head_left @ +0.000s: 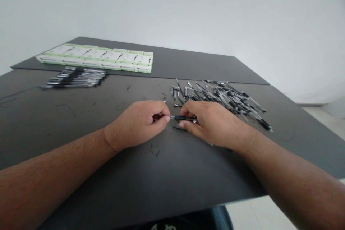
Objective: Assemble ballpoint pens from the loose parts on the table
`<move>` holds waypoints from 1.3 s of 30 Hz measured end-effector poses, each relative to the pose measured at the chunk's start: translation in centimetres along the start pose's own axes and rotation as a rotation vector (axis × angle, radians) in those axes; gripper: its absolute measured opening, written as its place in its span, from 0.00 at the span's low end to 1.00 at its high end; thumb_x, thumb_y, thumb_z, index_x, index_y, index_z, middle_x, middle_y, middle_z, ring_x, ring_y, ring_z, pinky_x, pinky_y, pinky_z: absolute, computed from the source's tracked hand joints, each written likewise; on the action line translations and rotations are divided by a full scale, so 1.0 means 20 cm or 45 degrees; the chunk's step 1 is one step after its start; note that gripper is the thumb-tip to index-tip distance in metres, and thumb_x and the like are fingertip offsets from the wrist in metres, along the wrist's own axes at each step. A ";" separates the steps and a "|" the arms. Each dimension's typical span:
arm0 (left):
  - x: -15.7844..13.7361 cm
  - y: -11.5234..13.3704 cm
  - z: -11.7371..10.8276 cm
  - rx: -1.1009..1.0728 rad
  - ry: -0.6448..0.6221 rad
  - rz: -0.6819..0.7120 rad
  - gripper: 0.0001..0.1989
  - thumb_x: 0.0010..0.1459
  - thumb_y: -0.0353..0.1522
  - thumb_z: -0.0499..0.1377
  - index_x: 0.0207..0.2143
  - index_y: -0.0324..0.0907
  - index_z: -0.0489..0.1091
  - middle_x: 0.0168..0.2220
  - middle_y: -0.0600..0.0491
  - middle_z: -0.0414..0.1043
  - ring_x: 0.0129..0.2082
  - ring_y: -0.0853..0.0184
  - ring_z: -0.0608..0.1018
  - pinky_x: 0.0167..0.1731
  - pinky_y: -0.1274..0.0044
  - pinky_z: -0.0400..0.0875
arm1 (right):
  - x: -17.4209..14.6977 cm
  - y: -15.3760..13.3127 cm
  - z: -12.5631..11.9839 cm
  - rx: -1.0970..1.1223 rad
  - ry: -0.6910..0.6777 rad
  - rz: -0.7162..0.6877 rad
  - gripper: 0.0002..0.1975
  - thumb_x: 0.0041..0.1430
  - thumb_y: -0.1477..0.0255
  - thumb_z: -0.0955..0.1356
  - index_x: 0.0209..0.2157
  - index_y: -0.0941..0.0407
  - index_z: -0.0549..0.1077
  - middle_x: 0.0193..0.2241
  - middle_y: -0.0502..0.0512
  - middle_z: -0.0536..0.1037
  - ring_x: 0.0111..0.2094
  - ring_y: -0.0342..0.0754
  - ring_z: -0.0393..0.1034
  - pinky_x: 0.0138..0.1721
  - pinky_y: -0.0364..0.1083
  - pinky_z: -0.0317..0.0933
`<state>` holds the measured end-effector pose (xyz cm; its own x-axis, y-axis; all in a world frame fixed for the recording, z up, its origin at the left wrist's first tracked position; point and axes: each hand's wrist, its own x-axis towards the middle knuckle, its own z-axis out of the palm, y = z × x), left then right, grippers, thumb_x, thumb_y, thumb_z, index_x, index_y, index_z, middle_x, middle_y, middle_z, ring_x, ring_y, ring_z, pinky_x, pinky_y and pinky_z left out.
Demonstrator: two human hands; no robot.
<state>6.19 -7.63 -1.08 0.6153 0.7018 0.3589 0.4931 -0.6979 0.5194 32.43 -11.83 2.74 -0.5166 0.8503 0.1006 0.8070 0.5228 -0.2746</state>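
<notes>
Between my two hands a pen with a black grip lies level above the dark table. My left hand pinches its left end between thumb and forefinger. Around the right part of the pen the fingers of my right hand are closed. Just beyond and to the right of my right hand spreads a loose pile of pen parts, with clear barrels, black grips and small metal tips. A thin dark piece lies on the table under the pen.
At the back left stands a row of white and green boxes with pens printed on them. In front of them lies a bundle of pens side by side. A pale wall rises behind the table.
</notes>
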 end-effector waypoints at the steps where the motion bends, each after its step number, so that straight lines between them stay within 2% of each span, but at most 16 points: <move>1: 0.00 0.00 0.00 -0.002 -0.002 0.005 0.09 0.67 0.36 0.59 0.36 0.47 0.79 0.30 0.57 0.83 0.28 0.66 0.80 0.32 0.74 0.67 | 0.00 0.00 0.00 -0.016 -0.008 0.005 0.08 0.78 0.66 0.75 0.53 0.53 0.85 0.45 0.57 0.92 0.46 0.56 0.86 0.47 0.50 0.70; 4: -0.01 0.00 0.00 0.005 -0.001 0.016 0.09 0.67 0.36 0.59 0.36 0.47 0.79 0.30 0.57 0.83 0.29 0.66 0.81 0.32 0.73 0.66 | 0.01 -0.01 0.00 -0.049 -0.063 -0.017 0.11 0.82 0.67 0.71 0.50 0.55 0.87 0.45 0.60 0.92 0.48 0.58 0.86 0.50 0.52 0.71; 7: -0.01 -0.01 0.00 0.011 0.005 0.019 0.09 0.68 0.36 0.60 0.36 0.47 0.79 0.30 0.57 0.83 0.29 0.66 0.81 0.31 0.73 0.65 | 0.01 -0.01 -0.01 -0.022 -0.076 -0.033 0.12 0.83 0.67 0.70 0.52 0.56 0.87 0.49 0.61 0.92 0.51 0.59 0.87 0.54 0.53 0.71; 10: -0.01 -0.01 0.00 0.012 0.011 0.030 0.09 0.68 0.35 0.60 0.36 0.47 0.79 0.30 0.57 0.82 0.28 0.66 0.80 0.31 0.74 0.65 | 0.00 -0.01 0.00 0.015 -0.037 0.000 0.11 0.79 0.67 0.74 0.56 0.55 0.86 0.48 0.59 0.92 0.49 0.58 0.87 0.50 0.52 0.71; 12: -0.01 -0.01 0.00 0.013 0.012 0.042 0.09 0.69 0.35 0.60 0.36 0.47 0.79 0.30 0.57 0.82 0.28 0.66 0.80 0.31 0.74 0.65 | 0.00 -0.01 0.00 -0.003 -0.034 0.020 0.10 0.78 0.67 0.75 0.55 0.55 0.86 0.46 0.59 0.92 0.48 0.58 0.87 0.49 0.51 0.71; 15: -0.01 -0.01 0.01 0.008 0.007 0.047 0.09 0.69 0.35 0.59 0.36 0.47 0.79 0.30 0.57 0.82 0.29 0.66 0.81 0.32 0.74 0.65 | 0.01 -0.01 0.00 -0.052 -0.086 -0.002 0.11 0.82 0.68 0.71 0.51 0.56 0.87 0.47 0.61 0.92 0.51 0.60 0.87 0.52 0.53 0.71; 18: -0.01 -0.01 0.01 0.007 0.004 0.043 0.08 0.68 0.35 0.60 0.36 0.47 0.79 0.31 0.57 0.83 0.29 0.66 0.81 0.32 0.74 0.66 | 0.01 -0.01 0.00 -0.034 -0.087 -0.038 0.13 0.84 0.67 0.69 0.52 0.56 0.87 0.49 0.61 0.92 0.53 0.60 0.87 0.55 0.53 0.72; 23: -0.01 -0.01 0.01 0.023 0.010 0.057 0.09 0.68 0.35 0.59 0.36 0.46 0.79 0.31 0.57 0.82 0.29 0.66 0.81 0.32 0.74 0.65 | 0.01 0.00 0.00 -0.004 -0.023 0.017 0.10 0.78 0.65 0.76 0.54 0.54 0.86 0.45 0.57 0.92 0.47 0.57 0.87 0.48 0.50 0.71; 26: -0.01 -0.02 0.01 0.031 -0.010 0.057 0.09 0.68 0.34 0.59 0.37 0.47 0.79 0.31 0.57 0.83 0.30 0.66 0.81 0.32 0.74 0.65 | 0.01 -0.01 0.00 -0.045 -0.072 -0.009 0.11 0.82 0.66 0.72 0.51 0.55 0.87 0.46 0.59 0.92 0.49 0.59 0.88 0.51 0.52 0.72; 29: -0.01 -0.02 0.01 0.040 -0.012 0.050 0.09 0.68 0.35 0.59 0.37 0.47 0.79 0.31 0.57 0.82 0.29 0.66 0.80 0.32 0.74 0.65 | 0.01 -0.01 0.00 -0.031 -0.078 -0.027 0.12 0.83 0.66 0.70 0.53 0.56 0.87 0.49 0.60 0.92 0.53 0.61 0.88 0.54 0.54 0.72; 32: -0.01 -0.02 0.01 0.030 0.004 0.052 0.09 0.68 0.35 0.59 0.36 0.46 0.79 0.30 0.57 0.82 0.28 0.67 0.80 0.31 0.74 0.65 | 0.00 -0.01 0.00 -0.003 -0.035 0.002 0.12 0.79 0.66 0.75 0.56 0.55 0.86 0.49 0.59 0.92 0.50 0.59 0.88 0.51 0.52 0.72; 34: -0.02 -0.02 0.00 0.025 0.006 0.055 0.09 0.68 0.35 0.60 0.36 0.46 0.79 0.30 0.57 0.82 0.29 0.67 0.80 0.31 0.74 0.65 | 0.00 0.00 0.00 -0.022 -0.036 0.008 0.10 0.78 0.66 0.75 0.54 0.55 0.86 0.47 0.58 0.92 0.49 0.59 0.88 0.49 0.51 0.72; 39: -0.01 -0.02 0.01 0.027 0.000 0.057 0.09 0.68 0.35 0.60 0.37 0.47 0.80 0.31 0.58 0.83 0.29 0.67 0.81 0.32 0.74 0.65 | 0.00 0.00 0.00 -0.046 -0.101 -0.027 0.13 0.83 0.67 0.70 0.52 0.55 0.87 0.49 0.60 0.92 0.52 0.61 0.88 0.54 0.54 0.72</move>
<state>5.94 -7.60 -1.46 0.6369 0.6701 0.3812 0.4780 -0.7312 0.4867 32.34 -11.82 2.78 -0.5537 0.8322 0.0297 0.8045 0.5439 -0.2386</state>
